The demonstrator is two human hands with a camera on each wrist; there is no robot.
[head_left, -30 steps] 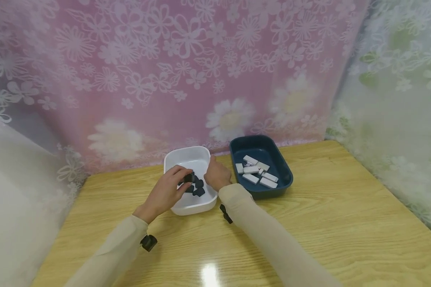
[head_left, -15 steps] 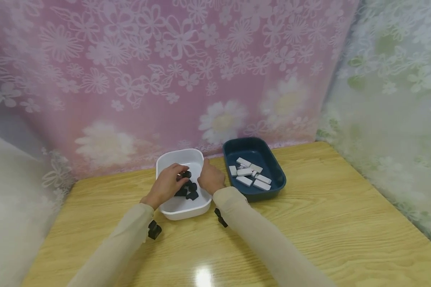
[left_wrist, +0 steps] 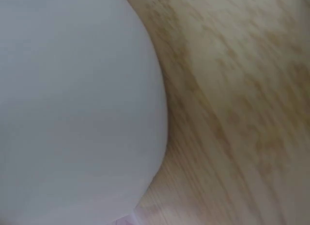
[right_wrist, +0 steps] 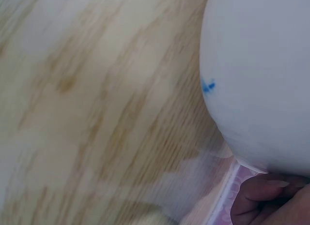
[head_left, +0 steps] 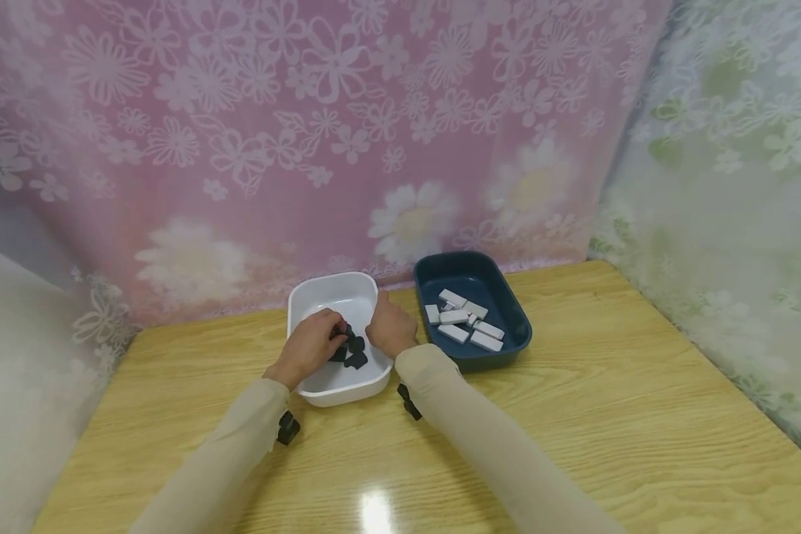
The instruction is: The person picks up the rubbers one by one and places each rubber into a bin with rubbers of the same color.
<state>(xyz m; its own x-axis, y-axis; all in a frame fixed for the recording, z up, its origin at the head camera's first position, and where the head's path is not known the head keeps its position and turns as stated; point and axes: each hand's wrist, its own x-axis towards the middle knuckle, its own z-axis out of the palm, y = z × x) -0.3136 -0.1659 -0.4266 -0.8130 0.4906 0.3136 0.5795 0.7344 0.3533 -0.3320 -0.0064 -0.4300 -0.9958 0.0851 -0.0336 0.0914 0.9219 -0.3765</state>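
A white basin [head_left: 343, 393] stands on the table with several small black pieces [head_left: 356, 360] heaped inside. My left hand [head_left: 309, 344] reaches over the basin's left side, and its thumb and fingers pinch at a small dark piece in the heap; the fingers partly cover it. My right hand [head_left: 391, 326] grips the basin's right rim. In the right wrist view the curled fingers [right_wrist: 259, 193] of that hand lie against the basin's wall [right_wrist: 261, 89]. Only the basin's outer wall [left_wrist: 82, 109] and the table show in the left wrist view.
Right of the white basin stands a dark blue basin [head_left: 517, 315] holding several white blocks [head_left: 486, 341]. Both stand near the back edge of the wooden table [head_left: 607, 415]. A pink flowered curtain [head_left: 294, 185] hangs behind, and a pale one [head_left: 727, 222] on the right.
My left hand has lowered its fingertips onto the black heap; earlier a black piece showed between them. My right hand stays on the basin's rim. The head view has shifted slightly.
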